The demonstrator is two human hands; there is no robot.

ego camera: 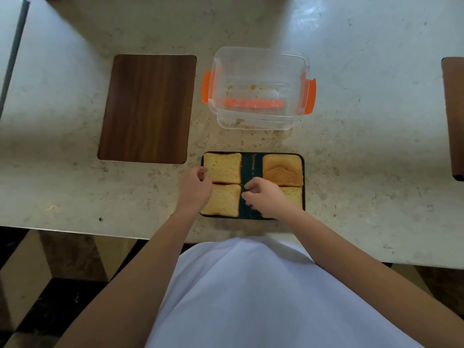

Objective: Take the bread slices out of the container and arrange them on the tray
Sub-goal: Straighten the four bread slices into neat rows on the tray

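Observation:
A dark tray [251,163] lies near the counter's front edge with several toasted bread slices on it. One slice [222,167] is at its far left, one [283,169] at its far right, one [223,200] at its near left, and one [294,195] at its near right is partly hidden. My left hand [194,188] hovers at the tray's left edge, fingers curled, holding nothing. My right hand [263,197] rests over the tray's middle and the near-right slice, fingers curled. The clear container [258,87] with orange clips stands behind the tray, holding only crumbs.
A dark wooden board [148,109] lies left of the container. Another brown board [455,116] shows at the right edge. Crumbs are scattered on the marble counter [364,146] between container and tray. The counter's front edge runs just below the tray.

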